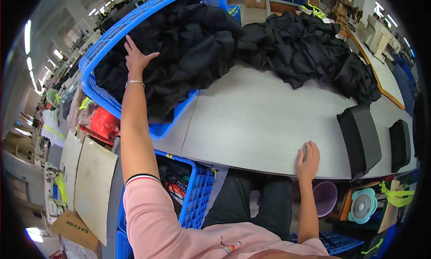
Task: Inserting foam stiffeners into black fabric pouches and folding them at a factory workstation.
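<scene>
Left fingers (pixel 130 41) splayed over black cloth (pixel 193 46) in blue basket (pixel 92 90); right fingers (pixel 310 149) loose.

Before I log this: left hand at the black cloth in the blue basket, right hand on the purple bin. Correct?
No: the head view shows the right hand on the table, not the purple bin. The left hand is at the black cloth in the blue basket, as stated.

The pale grey surface (pixel 251 120) is occupied at the upper left by a blue plastic basket (pixel 102 102); black fabric pieces (pixel 301 48) are heaped at the upper right, and two black stacks (pixel 364 140) are set at the right.
</scene>
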### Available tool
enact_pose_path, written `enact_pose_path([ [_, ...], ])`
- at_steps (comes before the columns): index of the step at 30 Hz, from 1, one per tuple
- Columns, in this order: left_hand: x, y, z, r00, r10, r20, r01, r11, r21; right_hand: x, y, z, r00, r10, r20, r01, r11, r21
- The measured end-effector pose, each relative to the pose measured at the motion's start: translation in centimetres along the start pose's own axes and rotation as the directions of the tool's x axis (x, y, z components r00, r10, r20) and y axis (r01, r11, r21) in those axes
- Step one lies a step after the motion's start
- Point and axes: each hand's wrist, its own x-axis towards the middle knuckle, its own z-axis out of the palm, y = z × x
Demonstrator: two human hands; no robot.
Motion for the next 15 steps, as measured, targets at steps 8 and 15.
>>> enact_pose_path([
  [8, -0.6, -2.1, 7.6, 0.958, 0.146, 0.246, -0.093, 0.972, -0.214, 0.5, -1.3, 0.3, 0.999, -0.028, 0.021, 0.029, 0.999, -0.045],
  [15, -10.0, 7.4, 8.0, 0.808, 0.446, 0.385, -0.367, 0.892, -0.264, 0.3, -0.7, 0.0, 1.0, -0.016, 0.02, 0.017, 0.998, -0.058],
])
